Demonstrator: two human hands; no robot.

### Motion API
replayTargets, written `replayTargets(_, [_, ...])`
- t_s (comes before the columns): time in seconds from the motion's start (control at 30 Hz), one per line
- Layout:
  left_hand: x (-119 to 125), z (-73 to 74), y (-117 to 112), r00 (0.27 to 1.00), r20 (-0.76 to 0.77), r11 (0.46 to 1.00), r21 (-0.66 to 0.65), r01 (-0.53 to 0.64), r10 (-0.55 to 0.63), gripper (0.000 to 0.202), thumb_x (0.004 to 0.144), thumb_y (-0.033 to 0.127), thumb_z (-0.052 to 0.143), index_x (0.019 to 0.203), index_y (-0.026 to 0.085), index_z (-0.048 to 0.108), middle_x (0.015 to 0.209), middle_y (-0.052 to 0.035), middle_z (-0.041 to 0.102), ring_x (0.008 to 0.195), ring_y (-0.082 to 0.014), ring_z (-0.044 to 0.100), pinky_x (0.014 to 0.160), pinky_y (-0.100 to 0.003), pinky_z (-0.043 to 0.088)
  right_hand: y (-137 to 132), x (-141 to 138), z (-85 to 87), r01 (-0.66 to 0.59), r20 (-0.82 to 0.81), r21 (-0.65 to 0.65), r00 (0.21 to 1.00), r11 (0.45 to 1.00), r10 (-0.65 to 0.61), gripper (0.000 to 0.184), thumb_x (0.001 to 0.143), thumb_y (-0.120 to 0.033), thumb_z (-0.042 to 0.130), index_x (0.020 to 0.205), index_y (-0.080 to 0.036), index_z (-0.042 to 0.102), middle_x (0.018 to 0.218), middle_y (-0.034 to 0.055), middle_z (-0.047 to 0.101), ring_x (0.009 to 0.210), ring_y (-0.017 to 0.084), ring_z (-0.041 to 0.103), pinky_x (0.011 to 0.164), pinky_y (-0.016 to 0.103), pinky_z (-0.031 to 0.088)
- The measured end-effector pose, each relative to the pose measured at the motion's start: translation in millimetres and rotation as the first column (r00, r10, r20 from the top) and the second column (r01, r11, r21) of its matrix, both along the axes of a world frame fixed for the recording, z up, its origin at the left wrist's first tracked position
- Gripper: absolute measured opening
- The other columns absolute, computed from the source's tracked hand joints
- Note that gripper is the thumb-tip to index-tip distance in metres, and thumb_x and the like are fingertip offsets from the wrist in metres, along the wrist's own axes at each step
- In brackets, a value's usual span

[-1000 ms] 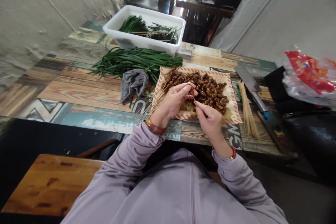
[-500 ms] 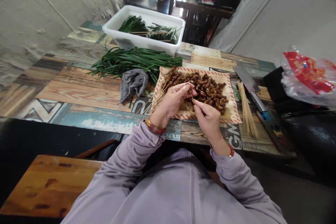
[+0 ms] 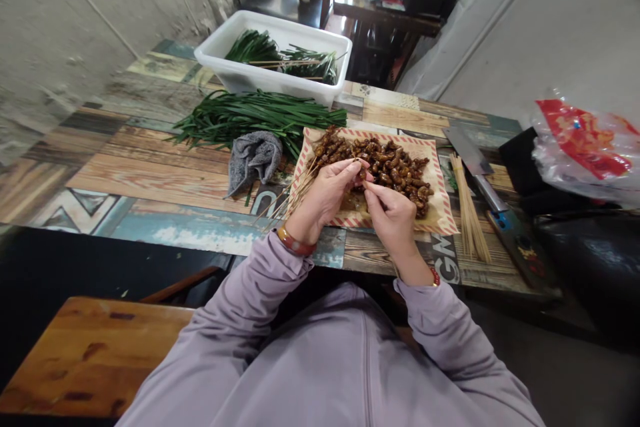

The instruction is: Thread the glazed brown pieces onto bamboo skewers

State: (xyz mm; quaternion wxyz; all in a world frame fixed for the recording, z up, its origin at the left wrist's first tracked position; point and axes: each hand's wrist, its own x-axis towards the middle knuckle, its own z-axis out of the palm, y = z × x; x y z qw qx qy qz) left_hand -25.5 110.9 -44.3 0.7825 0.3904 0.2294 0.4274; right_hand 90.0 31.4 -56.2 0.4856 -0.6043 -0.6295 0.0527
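A red-striped paper tray (image 3: pixel 445 221) lies on the patterned table and carries a heap of brown glazed pieces (image 3: pixel 395 170). Filled bamboo skewers (image 3: pixel 300 183) fan out from the tray's left edge. My left hand (image 3: pixel 327 197) is over the tray's near left part, fingers pinched on one brown piece. My right hand (image 3: pixel 393 217) is right beside it, fingers closed on a thin bamboo skewer whose tip meets that piece. Both wrists wear bead bracelets.
Loose bamboo sticks (image 3: pixel 467 203) and a cleaver (image 3: pixel 493 197) lie right of the tray. A grey cloth (image 3: pixel 255 157) and long green chives (image 3: pixel 250 117) lie to the left, a white tub (image 3: pixel 273 80) of chives behind. A plastic bag (image 3: pixel 585 150) sits at right, a wooden bench (image 3: pixel 95 353) near left.
My right hand has moved slightly left and up toward my left hand, bringing the skewer tip against the piece. My left hand has stayed in place.
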Motion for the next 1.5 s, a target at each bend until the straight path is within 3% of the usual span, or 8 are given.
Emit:
replayTargets(0.17, [0, -2.4, 1, 1.000, -0.004, 1.000, -0.012, -0.006, 0.006, 0.026, 0.074, 0.036, 0.074, 0.088, 0.014, 0.072, 0.079, -0.0042, 0.070, 0.072, -0.0105, 0.062, 0.072, -0.022, 0.046, 6, -2, 1.1, 0.042, 0.008, -0.027, 0.999, 0.999, -0.042, 0.022, 0.090, -0.026, 0.054, 0.095, -0.020, 0.075, 0.092, 0.0053, 0.076, 0.082, 0.019, 0.072, 0.080, 0.031, 0.057])
replayTargets(0.4, [-5, -1.6, 4, 0.996, 0.074, 0.997, -0.049, 0.060, -0.056, 0.036, 0.081, 0.045, 0.065, 0.103, 0.016, 0.069, 0.100, -0.0109, 0.072, 0.093, -0.0189, 0.067, 0.086, -0.031, 0.048, 1, 0, 1.0, 0.051, -0.132, -0.126, 0.989, 0.991, -0.068, 0.025, 0.089, -0.032, 0.055, 0.098, -0.019, 0.074, 0.081, 0.0035, 0.075, 0.069, 0.017, 0.070, 0.071, 0.029, 0.057])
replayTargets(0.57, [-5, 0.6, 4, 0.992, 0.084, 0.995, -0.023, 0.099, -0.096, 0.032, 0.078, 0.037, 0.070, 0.102, 0.015, 0.069, 0.093, -0.0089, 0.072, 0.085, -0.0160, 0.066, 0.081, -0.027, 0.048, 1, 0, 1.0, 0.040, -0.160, -0.141, 0.985, 0.989, -0.062, 0.025, 0.088, -0.034, 0.056, 0.098, -0.019, 0.074, 0.081, 0.0038, 0.075, 0.070, 0.018, 0.070, 0.070, 0.029, 0.056])
replayTargets(0.77, [-6, 2.0, 4, 0.998, 0.063, 0.998, -0.049, 0.027, -0.024, 0.025, 0.079, 0.034, 0.070, 0.094, 0.015, 0.070, 0.088, -0.0063, 0.072, 0.082, -0.0141, 0.066, 0.083, -0.027, 0.048, -12, 2, 3.1, 0.001, -0.139, -0.187, 0.990, 0.982, -0.028, 0.026, 0.090, -0.033, 0.054, 0.099, -0.019, 0.074, 0.084, 0.0043, 0.075, 0.074, 0.018, 0.070, 0.074, 0.031, 0.056])
replayTargets(0.97, [-4, -1.5, 5, 0.996, 0.085, 0.999, -0.047, 0.004, 0.000, 0.022, 0.077, 0.033, 0.072, 0.091, 0.015, 0.070, 0.083, -0.0048, 0.071, 0.084, -0.0141, 0.067, 0.088, -0.030, 0.049, -18, 5, -1.0, 0.025, -0.078, -0.117, 0.996, 0.993, -0.034, 0.023, 0.090, -0.029, 0.054, 0.097, -0.021, 0.074, 0.091, 0.0046, 0.076, 0.080, 0.019, 0.071, 0.077, 0.032, 0.057])
replayTargets(1.2, [-2, -2.2, 4, 0.998, 0.065, 0.999, -0.051, 0.003, 0.000, 0.023, 0.074, 0.032, 0.075, 0.087, 0.014, 0.071, 0.084, -0.0044, 0.070, 0.082, -0.0136, 0.066, 0.083, -0.027, 0.050, -12, 5, -1.5, 0.026, 0.037, 0.000, 0.999, 1.000, -0.026, 0.021, 0.091, -0.022, 0.053, 0.096, -0.020, 0.074, 0.092, 0.0057, 0.076, 0.083, 0.018, 0.071, 0.080, 0.031, 0.057])
replayTargets(1.5, [-2, 0.5, 3, 1.000, 0.029, 0.999, -0.043, 0.000, 0.001, 0.027, 0.075, 0.033, 0.074, 0.093, 0.014, 0.070, 0.089, -0.0068, 0.071, 0.085, -0.0149, 0.067, 0.086, -0.029, 0.050, -10, 6, -1.8, 0.051, 0.041, -0.003, 0.998, 0.999, -0.051, 0.020, 0.090, -0.023, 0.054, 0.095, -0.020, 0.074, 0.090, 0.0052, 0.076, 0.078, 0.018, 0.071, 0.077, 0.031, 0.058])
